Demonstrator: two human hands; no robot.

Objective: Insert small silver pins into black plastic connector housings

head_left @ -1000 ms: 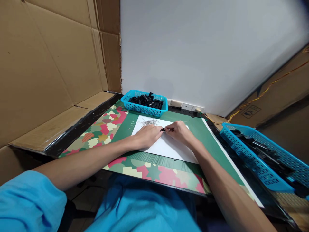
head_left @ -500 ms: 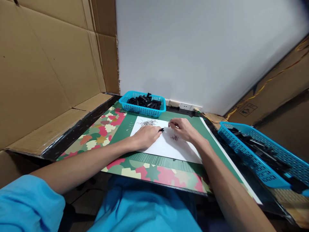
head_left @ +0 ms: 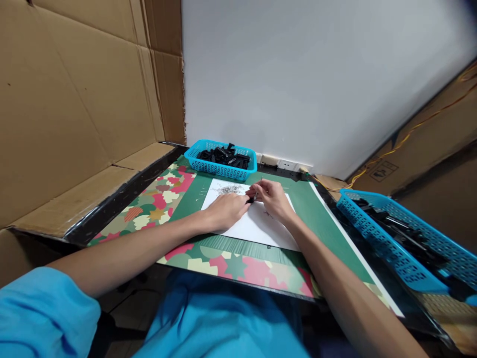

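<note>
My left hand (head_left: 228, 210) rests on the white sheet (head_left: 261, 231), its fingers closed on a small black plastic part (head_left: 251, 200) that pokes out past the fingertips. Against that part, my right hand (head_left: 273, 196) pinches a thin metal tool (head_left: 260, 185), its tip pointing down; its exact kind is too small to make out. Behind my left hand lies a heap of tiny metallic pieces (head_left: 229, 190). A smaller cluster of tiny dark pieces (head_left: 268, 215) sits on the paper, partly hidden by my right wrist.
At the back, a blue plastic basket (head_left: 219, 171) holds many black plastic parts. Another blue basket (head_left: 395, 256) with longer black parts stands on the right. A green patterned mat (head_left: 238, 268) covers the table. Cardboard walls (head_left: 93, 89) the left side; sockets (head_left: 286, 164) line the back wall.
My right hand has moved left, from above the small cluster to the black plastic part. My left hand has stayed in place with the part in its fingers.
</note>
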